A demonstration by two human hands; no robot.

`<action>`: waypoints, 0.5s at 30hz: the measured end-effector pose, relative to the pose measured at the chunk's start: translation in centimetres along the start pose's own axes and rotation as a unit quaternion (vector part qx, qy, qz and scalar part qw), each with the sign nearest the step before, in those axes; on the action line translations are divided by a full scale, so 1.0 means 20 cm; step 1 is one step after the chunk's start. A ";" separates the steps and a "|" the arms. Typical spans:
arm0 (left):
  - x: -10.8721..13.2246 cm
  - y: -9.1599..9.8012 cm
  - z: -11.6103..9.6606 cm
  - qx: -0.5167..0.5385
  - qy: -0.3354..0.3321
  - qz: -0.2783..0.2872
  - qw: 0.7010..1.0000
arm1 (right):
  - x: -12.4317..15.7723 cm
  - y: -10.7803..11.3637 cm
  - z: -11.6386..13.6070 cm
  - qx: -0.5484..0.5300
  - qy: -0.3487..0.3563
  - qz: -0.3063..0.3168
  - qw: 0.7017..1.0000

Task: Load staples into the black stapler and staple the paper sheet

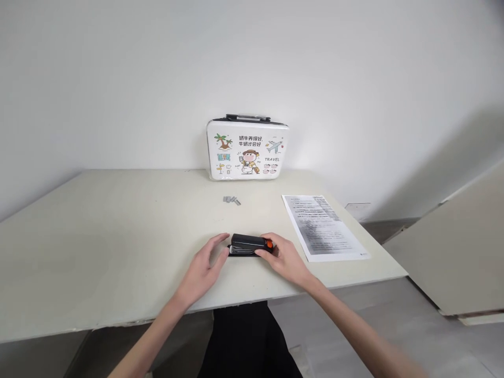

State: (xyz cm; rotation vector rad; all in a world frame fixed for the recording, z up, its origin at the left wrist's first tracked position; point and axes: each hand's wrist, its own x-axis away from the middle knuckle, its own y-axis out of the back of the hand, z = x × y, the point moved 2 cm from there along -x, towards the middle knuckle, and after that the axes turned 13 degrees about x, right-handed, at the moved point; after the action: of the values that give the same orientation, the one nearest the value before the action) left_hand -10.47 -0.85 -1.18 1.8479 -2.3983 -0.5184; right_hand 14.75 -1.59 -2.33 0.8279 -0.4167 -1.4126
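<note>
Black stapler [249, 242] lies on the near part of the pale table [118, 236], between the two hands. Right hand [288, 258] grips its right end, thumb on the near side, fingers by the orange part [269, 243]. Left hand [202, 268] half open at the left end, thumb and fingers parted; whether they touch, cannot tell. Small grey strips [231, 200] lie farther off. Step in hand, by my reading: steadying the stapler; next move would call for the left fingers closing in, right hold kept firm
</note>
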 end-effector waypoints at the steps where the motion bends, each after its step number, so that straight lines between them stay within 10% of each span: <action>1: 0.00 0.00 0.00 0.000 0.001 0.002 1.000 | -0.01 0.00 0.00 -0.004 -0.001 0.010 1.000; 15: 0.02 -0.02 0.03 -0.015 -0.006 0.007 1.000 | 0.03 0.19 -0.27 -0.075 -0.069 -0.038 0.994</action>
State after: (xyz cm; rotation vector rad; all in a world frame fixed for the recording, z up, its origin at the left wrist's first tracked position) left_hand -10.38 -1.17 -1.89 1.8200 -2.3965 -0.5620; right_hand 21.26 -0.97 -3.34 0.6326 -0.3830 -1.5568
